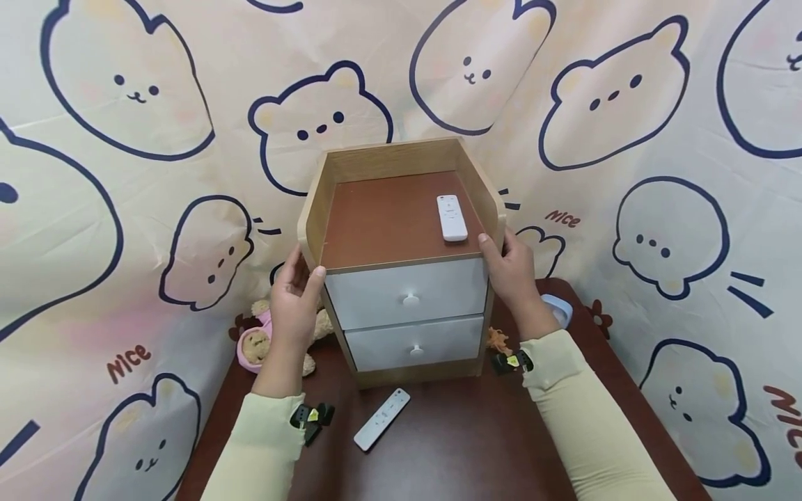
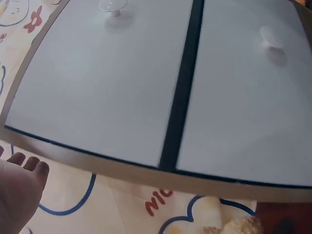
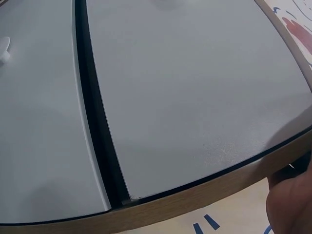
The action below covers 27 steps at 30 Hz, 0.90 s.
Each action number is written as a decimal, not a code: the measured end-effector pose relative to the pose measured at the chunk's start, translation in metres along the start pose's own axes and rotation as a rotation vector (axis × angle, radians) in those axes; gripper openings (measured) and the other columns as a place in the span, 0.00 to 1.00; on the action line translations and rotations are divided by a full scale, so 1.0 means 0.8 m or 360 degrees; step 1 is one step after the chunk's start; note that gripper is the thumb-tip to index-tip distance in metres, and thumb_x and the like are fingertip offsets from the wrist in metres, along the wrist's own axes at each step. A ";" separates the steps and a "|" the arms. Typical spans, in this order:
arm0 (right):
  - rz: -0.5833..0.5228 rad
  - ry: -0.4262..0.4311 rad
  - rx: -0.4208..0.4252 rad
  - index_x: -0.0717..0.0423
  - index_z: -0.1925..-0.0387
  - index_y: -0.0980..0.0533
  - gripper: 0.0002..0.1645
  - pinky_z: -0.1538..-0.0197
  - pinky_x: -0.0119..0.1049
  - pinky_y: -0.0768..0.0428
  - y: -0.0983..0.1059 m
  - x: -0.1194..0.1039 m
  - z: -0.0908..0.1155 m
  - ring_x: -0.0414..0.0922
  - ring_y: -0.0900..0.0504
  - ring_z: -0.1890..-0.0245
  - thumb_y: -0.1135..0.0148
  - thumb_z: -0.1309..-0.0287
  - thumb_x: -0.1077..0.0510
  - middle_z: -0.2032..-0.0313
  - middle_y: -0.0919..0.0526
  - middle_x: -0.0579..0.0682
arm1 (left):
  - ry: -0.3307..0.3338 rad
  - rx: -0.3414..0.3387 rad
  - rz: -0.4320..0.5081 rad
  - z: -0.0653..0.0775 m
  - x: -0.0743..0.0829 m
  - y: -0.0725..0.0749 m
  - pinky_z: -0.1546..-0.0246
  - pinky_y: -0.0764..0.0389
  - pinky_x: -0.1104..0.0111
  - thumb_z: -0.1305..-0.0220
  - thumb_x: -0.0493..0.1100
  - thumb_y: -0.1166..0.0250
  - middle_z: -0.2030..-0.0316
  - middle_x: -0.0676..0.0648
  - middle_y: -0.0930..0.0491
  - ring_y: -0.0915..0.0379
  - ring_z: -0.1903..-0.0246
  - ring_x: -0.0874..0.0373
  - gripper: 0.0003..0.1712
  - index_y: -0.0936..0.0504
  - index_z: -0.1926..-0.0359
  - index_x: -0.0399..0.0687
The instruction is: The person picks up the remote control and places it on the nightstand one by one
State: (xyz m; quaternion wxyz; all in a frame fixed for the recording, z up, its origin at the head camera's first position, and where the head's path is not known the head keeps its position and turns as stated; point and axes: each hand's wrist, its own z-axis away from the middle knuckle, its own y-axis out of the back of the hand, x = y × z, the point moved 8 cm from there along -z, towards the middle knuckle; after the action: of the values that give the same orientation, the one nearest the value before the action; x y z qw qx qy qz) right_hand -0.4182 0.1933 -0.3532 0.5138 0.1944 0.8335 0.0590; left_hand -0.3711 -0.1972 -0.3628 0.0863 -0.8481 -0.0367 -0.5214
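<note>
A small wooden drawer cabinet (image 1: 391, 212) stands on the dark table, with a brown open top and two light-grey drawers, each with a white knob. At its left side is my left hand (image 1: 293, 303), thumb by the front corner and fingers along the side panel. My right hand (image 1: 515, 268) grips the right side, its thumb over the top front edge and its fingers outside. In both wrist views the drawer fronts (image 2: 107, 83) (image 3: 195, 97) fill most of the picture. A white remote control (image 1: 452, 218) lies on the cabinet's top, towards the right.
Another white remote control (image 1: 381, 419) lies on the table (image 1: 464, 445) before the cabinet. A plush toy (image 1: 255, 346) in pink sits behind my left forearm. Beyond my right wrist are a pale blue object (image 1: 557, 309) and a small orange item (image 1: 498, 341). Cartoon-printed cloth (image 1: 370, 42) hangs around.
</note>
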 end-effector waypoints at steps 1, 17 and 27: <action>-0.0004 -0.0003 0.0000 0.53 0.23 0.28 0.38 0.28 0.66 0.24 0.000 0.000 0.000 0.61 0.20 0.30 0.44 0.22 0.36 0.28 0.20 0.59 | 0.0020 -0.0002 -0.0025 0.006 -0.003 0.004 0.26 0.28 0.72 0.20 0.42 0.35 0.20 0.49 0.29 0.34 0.20 0.55 0.36 0.33 0.16 0.57; -0.0020 -0.0029 -0.0008 0.51 0.23 0.28 0.37 0.26 0.66 0.26 0.002 0.001 0.000 0.61 0.21 0.29 0.44 0.22 0.36 0.27 0.21 0.59 | 0.0252 0.0162 -0.0604 0.161 -0.142 0.056 0.40 0.27 0.86 0.27 0.38 0.27 0.31 0.33 0.19 0.18 0.35 0.49 0.37 0.28 0.22 0.36; -0.0046 -0.0048 -0.0025 0.50 0.22 0.28 0.38 0.25 0.66 0.27 0.001 0.002 0.001 0.60 0.21 0.28 0.43 0.22 0.36 0.27 0.21 0.58 | 0.0312 0.0080 -0.1027 0.254 -0.230 0.056 0.44 0.12 0.53 0.42 0.39 0.16 0.45 0.35 0.12 0.13 0.48 0.39 0.37 0.18 0.33 0.37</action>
State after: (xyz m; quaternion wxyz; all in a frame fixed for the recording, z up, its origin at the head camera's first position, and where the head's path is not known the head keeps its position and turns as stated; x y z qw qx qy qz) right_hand -0.4181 0.1947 -0.3549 0.5286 0.1792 0.8279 0.0553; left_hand -0.2695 -0.1987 -0.6209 -0.0592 -0.7363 -0.3076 -0.5998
